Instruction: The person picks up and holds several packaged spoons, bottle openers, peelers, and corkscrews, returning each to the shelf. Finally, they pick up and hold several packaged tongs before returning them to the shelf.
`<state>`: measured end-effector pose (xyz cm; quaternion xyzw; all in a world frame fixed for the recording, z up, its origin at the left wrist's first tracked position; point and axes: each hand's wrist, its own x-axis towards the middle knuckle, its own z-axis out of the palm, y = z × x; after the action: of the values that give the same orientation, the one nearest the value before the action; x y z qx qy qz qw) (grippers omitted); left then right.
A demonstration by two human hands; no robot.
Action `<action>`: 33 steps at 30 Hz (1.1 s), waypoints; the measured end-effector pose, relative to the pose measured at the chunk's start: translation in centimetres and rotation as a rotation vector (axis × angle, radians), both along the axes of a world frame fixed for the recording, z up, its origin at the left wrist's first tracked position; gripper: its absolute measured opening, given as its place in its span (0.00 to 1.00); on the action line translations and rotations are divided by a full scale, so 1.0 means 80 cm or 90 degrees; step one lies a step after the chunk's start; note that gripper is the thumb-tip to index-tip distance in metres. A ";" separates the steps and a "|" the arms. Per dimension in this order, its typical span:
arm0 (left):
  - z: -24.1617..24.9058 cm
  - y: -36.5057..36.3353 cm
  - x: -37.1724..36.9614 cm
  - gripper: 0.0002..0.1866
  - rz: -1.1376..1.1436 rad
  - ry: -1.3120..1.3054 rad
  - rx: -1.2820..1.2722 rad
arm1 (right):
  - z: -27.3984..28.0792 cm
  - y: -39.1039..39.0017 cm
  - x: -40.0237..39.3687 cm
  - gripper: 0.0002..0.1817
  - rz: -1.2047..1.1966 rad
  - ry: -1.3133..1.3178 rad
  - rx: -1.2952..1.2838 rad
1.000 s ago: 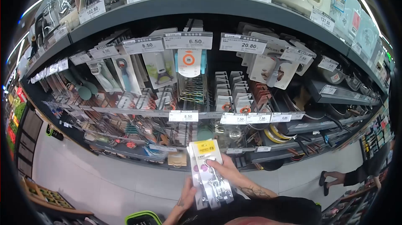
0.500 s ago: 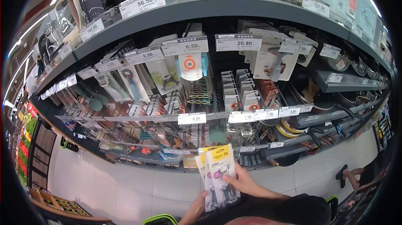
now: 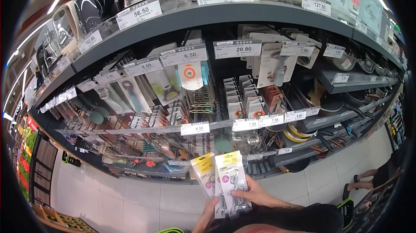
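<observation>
Two white carded packs with yellow tops are held up side by side in front of me. The left pack [image 3: 204, 172] leans left, and its edge is gripped low down by my left hand [image 3: 209, 210], thumb on the front. My right hand [image 3: 255, 193] is closed on the right pack [image 3: 226, 173], thumb across its front and the other fingers behind. A shiny metal item with a ring at its top shows through the right pack; its exact kind I cannot make out. The packs' lower parts overlap.
A long shelf [image 3: 182, 18] with price tags stands ahead, appliances on top. Below hang carded kitchen tools [image 3: 130, 92], with pans [image 3: 331, 103] at the right. Another person's legs [image 3: 362, 181] show at the far right on the tiled floor [image 3: 141, 202].
The two packs, overlapping before, have spread apart at their tops, the left one tilting further left. My view has shifted slightly, and the other person's legs have moved.
</observation>
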<state>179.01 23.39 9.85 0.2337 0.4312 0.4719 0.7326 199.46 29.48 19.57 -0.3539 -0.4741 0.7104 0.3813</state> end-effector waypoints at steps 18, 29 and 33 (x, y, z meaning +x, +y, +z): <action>0.003 -0.014 -0.022 0.53 0.042 -0.094 -0.040 | 0.023 0.030 -0.011 0.38 -0.028 0.189 0.002; -0.024 -0.059 -0.049 0.54 0.010 -0.147 -0.034 | 0.029 0.002 -0.021 0.36 0.032 0.024 0.071; -0.036 -0.074 -0.058 0.55 -0.013 -0.176 -0.013 | 0.023 0.002 -0.010 0.37 0.064 0.036 -0.041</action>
<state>174.37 17.51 6.94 0.1631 0.3286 0.4877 0.7922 198.68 29.66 21.44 -0.3219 -0.4570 0.7533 0.3467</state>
